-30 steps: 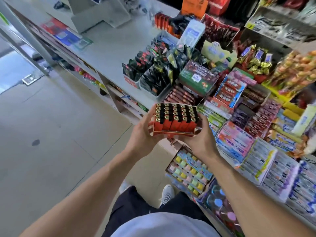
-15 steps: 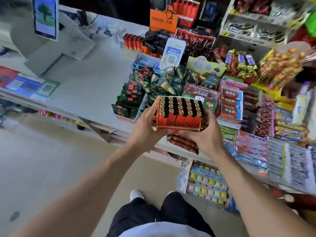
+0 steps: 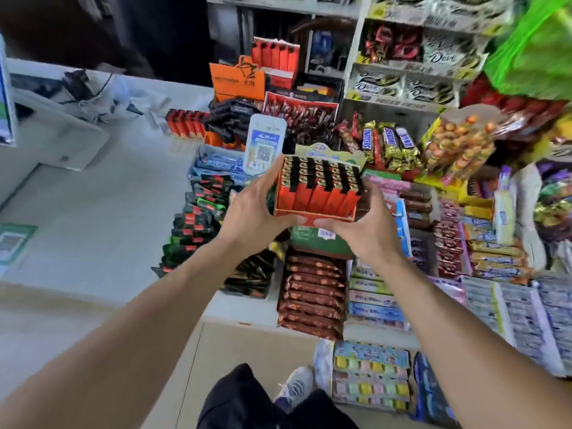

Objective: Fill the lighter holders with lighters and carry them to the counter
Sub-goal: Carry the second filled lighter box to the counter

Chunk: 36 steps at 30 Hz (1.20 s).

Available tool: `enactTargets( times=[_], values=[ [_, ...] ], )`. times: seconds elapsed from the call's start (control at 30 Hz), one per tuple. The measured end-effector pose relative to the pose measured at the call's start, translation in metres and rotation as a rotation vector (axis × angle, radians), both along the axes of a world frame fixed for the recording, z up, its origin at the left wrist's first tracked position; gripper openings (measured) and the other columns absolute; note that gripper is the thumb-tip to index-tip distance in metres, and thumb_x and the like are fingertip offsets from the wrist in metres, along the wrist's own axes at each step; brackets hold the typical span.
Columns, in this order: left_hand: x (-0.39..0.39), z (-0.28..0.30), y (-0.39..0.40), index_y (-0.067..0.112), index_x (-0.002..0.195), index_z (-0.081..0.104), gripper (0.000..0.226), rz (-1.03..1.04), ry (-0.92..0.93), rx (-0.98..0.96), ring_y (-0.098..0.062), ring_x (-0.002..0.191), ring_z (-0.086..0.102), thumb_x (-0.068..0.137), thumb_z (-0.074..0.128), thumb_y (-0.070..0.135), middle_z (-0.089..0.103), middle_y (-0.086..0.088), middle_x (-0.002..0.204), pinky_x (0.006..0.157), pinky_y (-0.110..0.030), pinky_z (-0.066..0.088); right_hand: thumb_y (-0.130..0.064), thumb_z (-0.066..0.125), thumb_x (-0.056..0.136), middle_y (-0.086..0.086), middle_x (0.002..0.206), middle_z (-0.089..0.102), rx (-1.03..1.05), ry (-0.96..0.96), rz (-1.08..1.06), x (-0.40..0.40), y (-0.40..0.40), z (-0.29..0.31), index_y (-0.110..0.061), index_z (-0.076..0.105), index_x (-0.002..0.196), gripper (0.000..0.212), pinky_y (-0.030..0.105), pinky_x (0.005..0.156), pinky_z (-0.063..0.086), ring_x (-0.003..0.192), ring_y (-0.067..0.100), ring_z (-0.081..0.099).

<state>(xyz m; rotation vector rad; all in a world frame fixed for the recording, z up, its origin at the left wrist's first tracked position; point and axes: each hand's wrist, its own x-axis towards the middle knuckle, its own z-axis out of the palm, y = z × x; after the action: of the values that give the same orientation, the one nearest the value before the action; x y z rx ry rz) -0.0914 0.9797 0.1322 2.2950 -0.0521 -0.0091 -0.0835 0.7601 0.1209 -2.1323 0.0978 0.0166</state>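
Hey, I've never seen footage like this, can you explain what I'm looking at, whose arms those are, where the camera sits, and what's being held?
There is no machine here. A person wears a camera on the head, looking forward and down, so the two bare arms reaching in from the bottom are their own.

The left hand and right hand grip an orange lighter holder from either side, with thumbs on its near edge. It is packed with orange lighters standing upright in rows.

Below and beyond it is a shop counter, crowded on the right with boxes of sweets and chocolate bars. Another row of orange lighters stands further back.
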Motion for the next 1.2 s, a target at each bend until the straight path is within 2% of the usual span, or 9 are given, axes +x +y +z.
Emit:
enactTargets(
  times=[0.07,0.2,0.37,0.5,0.63,0.83,0.97,1.13,1.2],
  values=[
    [0.02,0.006,0.001,0.051,0.157,0.007,0.11,-0.006,0.011,0.03,-0.013,0.081,0.069,0.078,0.083,0.05,0.041,0.007,0.158,0.085,-0.037,0.058,-0.048,0.095,0.056,-0.018,0.133,0.055,-0.005,0.008,0.006,0.017,0.004,0.007,-0.031,0.035,0.146,0.11,0.024,0.098,0.043,0.115,0.001,0.052],
    [0.071,0.016,0.008,0.044,0.159,0.002,0.109,-0.039,0.042,0.094,-0.015,0.065,0.065,0.084,0.08,0.044,0.056,-0.011,0.145,0.064,-0.032,0.053,-0.05,0.092,0.061,-0.013,0.146,0.048,-0.04,-0.017,0.016,0.059,0.013,0.019,-0.029,0.028,0.154,0.115,0.02,0.099,0.032,0.128,0.007,0.045],
    [0.153,0.022,0.022,0.033,0.161,0.005,0.112,-0.091,-0.001,0.087,-0.029,0.128,0.055,0.082,0.084,0.037,0.047,-0.006,0.154,0.088,-0.029,0.043,-0.072,0.09,0.044,-0.014,0.141,0.056,-0.124,-0.009,-0.056,0.133,0.036,0.026,-0.031,0.037,0.149,0.124,0.034,0.107,0.046,0.123,0.01,0.057],
    [0.23,0.022,0.038,0.026,0.157,0.02,0.111,-0.133,-0.026,0.078,-0.024,0.109,0.062,0.072,0.092,0.034,0.064,-0.003,0.131,0.082,-0.031,0.042,-0.064,0.093,0.045,-0.006,0.143,0.057,-0.182,-0.008,-0.092,0.196,0.053,0.031,-0.029,0.036,0.15,0.124,0.038,0.108,0.045,0.129,0.015,0.054],
    [0.3,0.02,0.044,0.024,0.15,0.03,0.108,-0.192,-0.059,0.106,-0.019,0.098,0.062,0.065,0.095,0.034,0.068,-0.001,0.116,0.077,-0.032,0.046,-0.052,0.095,0.053,-0.012,0.132,0.063,-0.176,-0.045,-0.143,0.246,0.06,0.025,-0.03,0.039,0.146,0.11,0.024,0.092,0.044,0.114,0.006,0.058],
    [0.373,0.008,0.038,0.022,0.154,0.024,0.111,-0.242,-0.088,0.121,-0.025,0.103,0.062,0.067,0.093,0.034,0.068,-0.004,0.112,0.086,-0.034,0.049,-0.045,0.094,0.06,-0.013,0.122,0.063,-0.2,-0.067,-0.227,0.301,0.061,0.026,-0.026,0.037,0.148,0.107,0.018,0.086,0.037,0.105,0.0,0.052],
    [0.398,0.006,0.033,0.021,0.158,0.016,0.112,-0.247,-0.125,0.188,-0.027,0.103,0.051,0.075,0.089,0.04,0.056,-0.01,0.106,0.082,-0.032,0.035,-0.055,0.091,0.06,-0.009,0.127,0.065,-0.299,-0.078,-0.258,0.329,0.063,0.024,-0.028,0.034,0.15,0.111,0.026,0.09,0.045,0.115,0.014,0.06],
    [0.416,-0.001,0.035,0.019,0.159,0.013,0.112,-0.239,-0.108,0.167,-0.032,0.113,0.054,0.077,0.088,0.036,0.061,-0.015,0.116,0.091,-0.038,0.043,-0.059,0.091,0.054,-0.009,0.123,0.068,-0.365,-0.102,-0.266,0.353,0.066,0.013,-0.03,0.036,0.145,0.11,0.038,0.097,0.053,0.112,0.015,0.065],
    [0.419,-0.006,0.033,0.018,0.158,0.014,0.11,-0.229,-0.131,0.175,-0.031,0.108,0.055,0.077,0.088,0.034,0.06,-0.008,0.103,0.093,-0.039,0.043,-0.058,0.092,0.054,-0.006,0.124,0.067,-0.391,-0.108,-0.266,0.359,0.065,0.009,-0.028,0.034,0.145,0.112,0.039,0.097,0.053,0.112,0.017,0.064]
  ],
)
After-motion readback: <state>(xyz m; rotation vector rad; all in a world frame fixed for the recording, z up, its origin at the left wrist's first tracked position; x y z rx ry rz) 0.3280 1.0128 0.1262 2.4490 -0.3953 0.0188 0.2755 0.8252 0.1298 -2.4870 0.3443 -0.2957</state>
